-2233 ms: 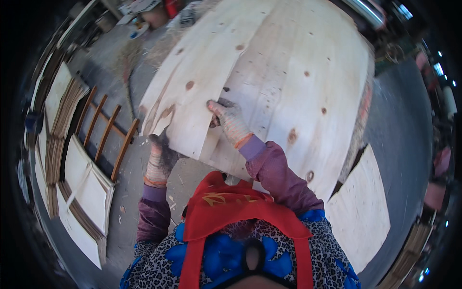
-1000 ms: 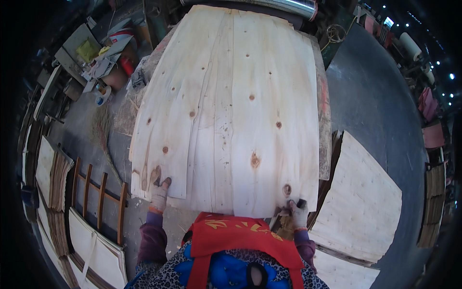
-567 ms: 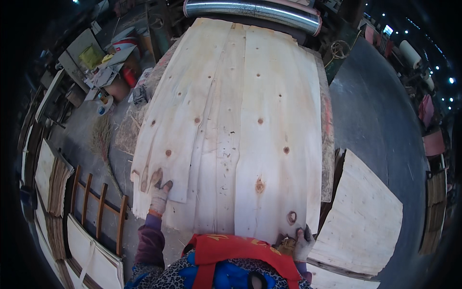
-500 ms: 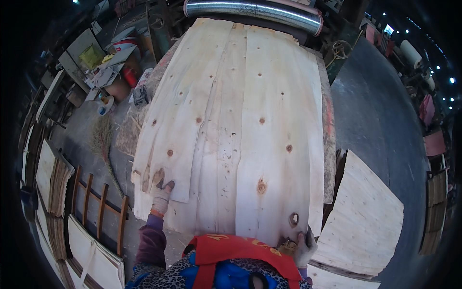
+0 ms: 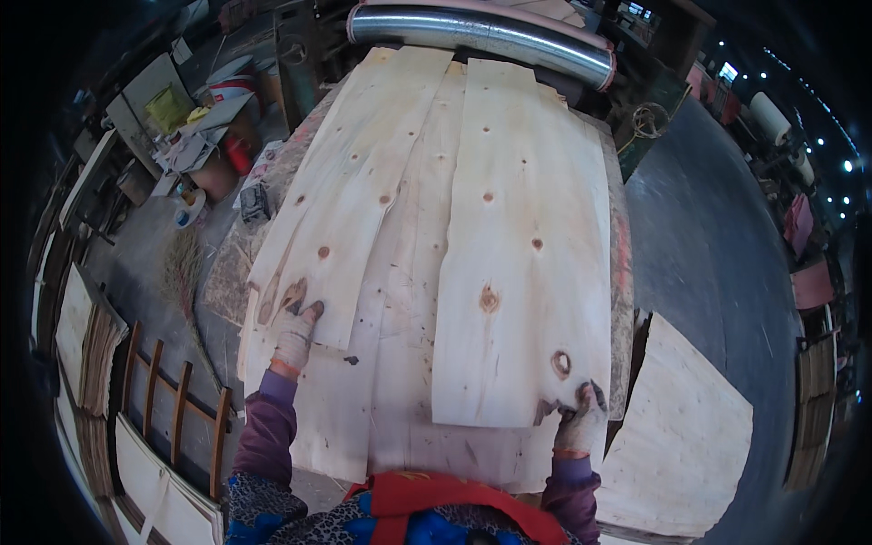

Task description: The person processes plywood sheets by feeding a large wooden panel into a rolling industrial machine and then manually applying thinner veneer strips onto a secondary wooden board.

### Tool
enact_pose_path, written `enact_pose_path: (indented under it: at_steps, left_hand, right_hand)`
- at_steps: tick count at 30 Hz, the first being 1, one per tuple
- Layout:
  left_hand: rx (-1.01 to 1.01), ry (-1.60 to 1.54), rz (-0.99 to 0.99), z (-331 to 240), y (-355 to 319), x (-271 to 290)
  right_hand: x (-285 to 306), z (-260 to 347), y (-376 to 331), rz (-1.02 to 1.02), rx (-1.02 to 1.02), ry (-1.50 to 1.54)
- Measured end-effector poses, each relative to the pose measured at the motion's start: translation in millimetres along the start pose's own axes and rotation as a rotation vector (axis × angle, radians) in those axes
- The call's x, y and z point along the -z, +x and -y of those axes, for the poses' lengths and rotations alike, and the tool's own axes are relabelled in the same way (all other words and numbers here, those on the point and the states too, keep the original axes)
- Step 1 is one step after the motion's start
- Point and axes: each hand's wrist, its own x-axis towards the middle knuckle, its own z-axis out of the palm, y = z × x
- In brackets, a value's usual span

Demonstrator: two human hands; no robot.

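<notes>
Two long pale wood veneer sheets lie side by side over other veneer on the bench in front of me. My left hand, in a whitish work glove with dark fingertips, rests on the near end of the left veneer sheet. Its fingers lie flat and apart on the wood. At the near right corner of the right veneer sheet, my gloved right hand grips the edge; its fingertips are partly hidden. A knot hole shows close to that hand. Between both sheets, the underlying veneer is exposed.
A shiny metal roller spans the bench's far end. Stacked veneer stands to the right, more stacks to the left. A wooden rack, a twig broom and a cluttered small table are on the left.
Both top sheets have shifted forward, away from me, and the gap between them has widened. My right hand has moved forward with its sheet's corner; my left hand has moved slightly forward.
</notes>
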Motion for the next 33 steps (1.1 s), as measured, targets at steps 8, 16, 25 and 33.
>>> enact_pose_path:
  at_steps: [8,16,25,33]
  left_hand:
    - [-0.023,-0.085,-0.129,32.8,57.9,-51.4]
    - [0.084,-0.064,-0.137,57.2,131.7,-82.2]
    - [0.115,0.046,-0.092,-24.4,263.1,-153.7]
    - [-0.201,0.146,0.014,37.7,96.0,-68.1]
  right_hand:
    - [-107.7,-30.0,104.2,-0.147,-0.005,0.29]
    - [-203.7,-20.0,235.7,-0.022,0.191,0.078]
    - [-226.7,27.4,311.2,0.283,0.418,-0.546]
    - [-35.5,-8.3,109.7,0.532,-0.109,-0.425]
